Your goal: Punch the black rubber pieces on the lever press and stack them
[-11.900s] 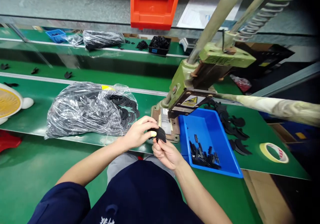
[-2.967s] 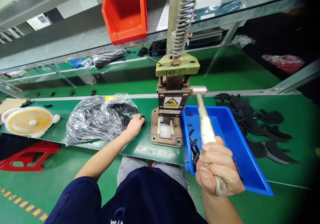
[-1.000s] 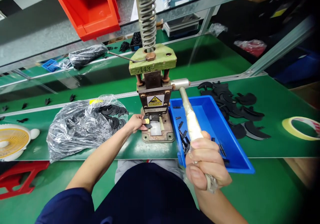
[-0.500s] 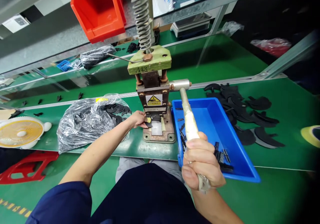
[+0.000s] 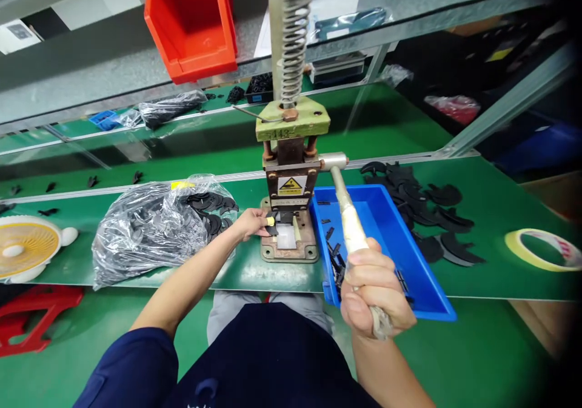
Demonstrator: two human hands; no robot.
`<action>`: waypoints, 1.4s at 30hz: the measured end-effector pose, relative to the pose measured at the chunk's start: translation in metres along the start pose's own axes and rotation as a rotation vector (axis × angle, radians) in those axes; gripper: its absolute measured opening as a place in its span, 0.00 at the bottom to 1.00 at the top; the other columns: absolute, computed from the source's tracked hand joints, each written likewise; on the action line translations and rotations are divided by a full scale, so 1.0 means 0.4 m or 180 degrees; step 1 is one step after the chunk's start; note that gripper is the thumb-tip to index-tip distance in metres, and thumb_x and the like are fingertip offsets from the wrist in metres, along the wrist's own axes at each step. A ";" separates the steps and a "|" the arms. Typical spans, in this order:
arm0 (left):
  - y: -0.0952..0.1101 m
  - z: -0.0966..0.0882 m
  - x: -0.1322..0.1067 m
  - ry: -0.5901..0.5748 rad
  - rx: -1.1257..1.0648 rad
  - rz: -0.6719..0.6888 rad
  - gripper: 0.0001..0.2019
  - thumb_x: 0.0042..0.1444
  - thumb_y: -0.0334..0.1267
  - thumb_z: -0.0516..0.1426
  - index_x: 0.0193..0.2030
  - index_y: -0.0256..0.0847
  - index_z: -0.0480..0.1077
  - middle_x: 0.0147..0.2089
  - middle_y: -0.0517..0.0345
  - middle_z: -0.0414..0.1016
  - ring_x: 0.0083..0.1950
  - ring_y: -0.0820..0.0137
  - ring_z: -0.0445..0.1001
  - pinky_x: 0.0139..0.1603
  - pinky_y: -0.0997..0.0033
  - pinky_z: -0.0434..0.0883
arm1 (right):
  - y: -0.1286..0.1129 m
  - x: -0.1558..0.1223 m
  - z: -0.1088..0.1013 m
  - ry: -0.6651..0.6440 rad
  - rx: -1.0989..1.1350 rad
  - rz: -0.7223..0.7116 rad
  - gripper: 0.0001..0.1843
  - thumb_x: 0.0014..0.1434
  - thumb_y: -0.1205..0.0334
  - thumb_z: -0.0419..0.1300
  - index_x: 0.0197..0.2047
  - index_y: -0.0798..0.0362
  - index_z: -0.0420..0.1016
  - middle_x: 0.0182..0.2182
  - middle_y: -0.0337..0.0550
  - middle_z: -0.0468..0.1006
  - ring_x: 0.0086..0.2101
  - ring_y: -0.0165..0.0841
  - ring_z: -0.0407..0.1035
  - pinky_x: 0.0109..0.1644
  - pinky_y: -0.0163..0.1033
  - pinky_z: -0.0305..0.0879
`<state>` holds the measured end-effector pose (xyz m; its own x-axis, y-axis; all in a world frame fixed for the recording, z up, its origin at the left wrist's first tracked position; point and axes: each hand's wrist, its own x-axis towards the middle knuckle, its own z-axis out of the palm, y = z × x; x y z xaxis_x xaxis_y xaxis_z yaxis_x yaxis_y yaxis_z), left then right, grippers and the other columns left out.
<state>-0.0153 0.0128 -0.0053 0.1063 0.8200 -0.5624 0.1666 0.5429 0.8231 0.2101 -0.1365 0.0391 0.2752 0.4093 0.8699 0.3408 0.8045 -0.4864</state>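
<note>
A green hand press (image 5: 291,153) with a tall spring stands on the green bench. My right hand (image 5: 375,290) is closed round its long taped lever (image 5: 349,226), which slants down towards me. My left hand (image 5: 254,223) reaches to the press base and pinches a small black part (image 5: 273,230) under the ram, a yellow cot on one fingertip. Beside the left hand lies a clear plastic bag of black curved pieces (image 5: 157,226).
A blue tray (image 5: 386,214) with several small black strips sits right of the press. Loose black curved pieces (image 5: 422,199) lie beyond it, a tape roll (image 5: 541,249) farther right. A small fan (image 5: 25,253) is at left, a red bin (image 5: 191,23) overhead.
My left hand went from the bag to the press base with a black part. My right hand stays gripped on the lever. The view shifted slightly.
</note>
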 end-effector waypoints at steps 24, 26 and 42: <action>0.027 -0.348 0.080 0.0947 0.4609 0.1463 0.18 0.56 0.24 0.54 0.49 0.37 0.79 0.50 0.45 0.79 0.53 0.61 0.76 0.59 0.68 0.69 | 0.006 0.037 0.069 0.0703 -0.0022 -0.0532 0.21 0.50 0.64 0.62 0.17 0.52 0.52 0.21 0.34 0.70 0.26 0.30 0.67 0.43 0.49 0.69; 0.043 -0.347 0.089 0.0824 0.4761 0.1405 0.17 0.53 0.23 0.57 0.48 0.37 0.80 0.48 0.44 0.79 0.52 0.62 0.76 0.58 0.70 0.69 | 0.006 0.037 0.071 0.0717 -0.0044 -0.0536 0.20 0.50 0.64 0.62 0.17 0.52 0.53 0.20 0.33 0.69 0.26 0.30 0.67 0.42 0.49 0.69; 0.032 -0.316 -0.010 0.0947 0.0850 0.1221 0.10 0.50 0.29 0.64 0.41 0.36 0.76 0.40 0.54 0.79 0.35 0.70 0.78 0.39 0.68 0.78 | 0.013 0.024 0.060 0.0711 0.0138 -0.0440 0.16 0.49 0.66 0.61 0.18 0.51 0.56 0.22 0.34 0.71 0.28 0.32 0.68 0.45 0.53 0.68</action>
<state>-0.1374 0.0392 0.0175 -0.0669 0.9868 -0.1476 0.4173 0.1620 0.8942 0.1928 -0.1180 0.0467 0.4219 0.1932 0.8858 0.3515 0.8658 -0.3562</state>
